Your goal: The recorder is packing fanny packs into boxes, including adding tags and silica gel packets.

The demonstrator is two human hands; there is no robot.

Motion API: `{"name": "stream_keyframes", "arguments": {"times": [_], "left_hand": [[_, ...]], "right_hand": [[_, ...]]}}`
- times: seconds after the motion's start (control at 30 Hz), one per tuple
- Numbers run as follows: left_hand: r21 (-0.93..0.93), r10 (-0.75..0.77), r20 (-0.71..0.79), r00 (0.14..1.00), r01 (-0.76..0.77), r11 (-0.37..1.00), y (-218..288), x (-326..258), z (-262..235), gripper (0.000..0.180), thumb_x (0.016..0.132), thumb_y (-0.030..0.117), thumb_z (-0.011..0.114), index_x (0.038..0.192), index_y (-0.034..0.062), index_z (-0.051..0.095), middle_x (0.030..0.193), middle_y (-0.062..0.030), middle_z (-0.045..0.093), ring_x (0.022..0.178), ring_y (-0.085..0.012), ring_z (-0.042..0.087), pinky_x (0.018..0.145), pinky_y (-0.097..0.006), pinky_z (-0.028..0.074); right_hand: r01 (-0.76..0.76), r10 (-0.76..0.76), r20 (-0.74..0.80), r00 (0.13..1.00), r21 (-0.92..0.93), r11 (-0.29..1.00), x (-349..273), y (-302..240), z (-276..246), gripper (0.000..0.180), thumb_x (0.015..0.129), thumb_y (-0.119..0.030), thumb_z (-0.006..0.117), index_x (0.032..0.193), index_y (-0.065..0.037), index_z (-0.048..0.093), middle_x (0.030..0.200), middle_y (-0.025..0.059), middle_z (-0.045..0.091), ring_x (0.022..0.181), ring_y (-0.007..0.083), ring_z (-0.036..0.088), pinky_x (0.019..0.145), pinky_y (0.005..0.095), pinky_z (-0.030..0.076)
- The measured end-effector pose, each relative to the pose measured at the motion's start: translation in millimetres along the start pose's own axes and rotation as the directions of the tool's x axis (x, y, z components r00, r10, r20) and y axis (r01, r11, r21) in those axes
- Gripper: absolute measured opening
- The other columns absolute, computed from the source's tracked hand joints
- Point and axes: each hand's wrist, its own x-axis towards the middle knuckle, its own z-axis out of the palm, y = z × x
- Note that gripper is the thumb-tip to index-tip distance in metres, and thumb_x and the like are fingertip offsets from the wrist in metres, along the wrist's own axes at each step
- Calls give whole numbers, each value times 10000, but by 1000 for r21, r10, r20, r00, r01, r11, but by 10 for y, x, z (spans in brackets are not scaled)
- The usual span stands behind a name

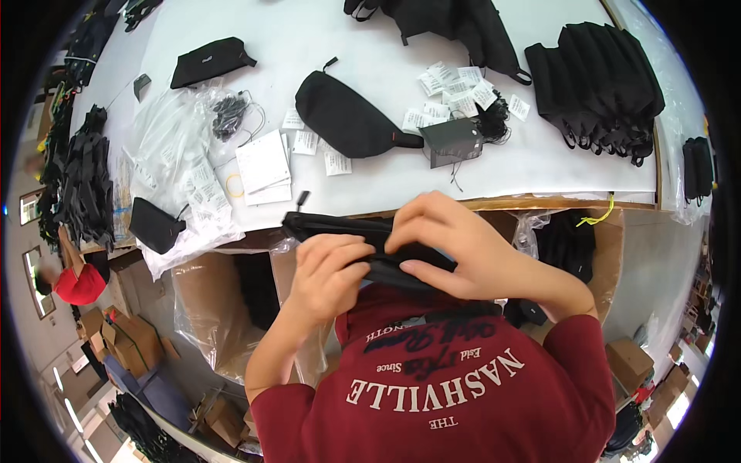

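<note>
Here, both hands (328,272) (455,245) pinch a black pouch (340,224) between a white-lettered maroon shirt (448,405) and printed white labels (461,104).

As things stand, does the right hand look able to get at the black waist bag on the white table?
Probably yes, if freed: the right hand is on a black zippered bag, but bare white tabletop leads to the waist bag, whose body nothing covers.

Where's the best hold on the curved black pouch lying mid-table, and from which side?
Probably the broad middle of the curved black pouch, from above, spanning its two long edges: it lies flat with its body uncovered. The narrow tab at its right end looks a poorer hold, since the dark grey piece crowds it.
</note>
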Motion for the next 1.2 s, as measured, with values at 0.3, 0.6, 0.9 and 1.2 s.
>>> {"name": "stream_keyframes", "arguments": {"times": [0.3, 0.6, 0.9, 1.2], "left_hand": [[-102, -227, 462, 858, 305, 947, 40, 167, -9, 266, 661, -60, 602, 905, 15, 529, 948, -93, 637, 848, -287, 586, 804, -369, 430], [261, -305, 277, 911, 235, 936, -125, 322, 138, 401, 690, -30, 575, 1078, 57, 630, 1064, -145, 558, 1093, -327, 495, 1010, -441, 341], [375, -440, 209, 873, 344, 861, -889, 180, 56, 499, 683, -85, 592, 1170, 14, 561, 1280, -215, 487, 1272, -422, 346, 1121, -463, 208], [85, -701, 13, 713, 697, 712, -482, -185, 261, 476, 765, 28, 646, 1212, 1, 486, 1272, -193, 448, 1153, -382, 412, 981, -433, 339]], "right_hand": [[-351, 282, -378, 882, -125, 928, -12, 204, -19, 132, 785, -98, 699, 761, -42, 582, 547, 36, 507, 474, 181, 504, 476, 287, 402], [-245, 174, -499, 849, -79, 966, 142, 292, 118, 101, 784, -73, 704, 838, -28, 631, 642, 61, 582, 530, 196, 553, 496, 282, 422], [-175, 212, -534, 818, 119, 977, 178, 604, -13, 202, 829, -17, 609, 1024, -34, 658, 945, 74, 651, 836, 172, 620, 749, 272, 475], [-503, 270, -470, 840, -491, 711, -199, 1043, 9, 414, 709, -98, 717, 1111, -146, 629, 1237, 44, 521, 1196, 257, 433, 968, 408, 361]]}}
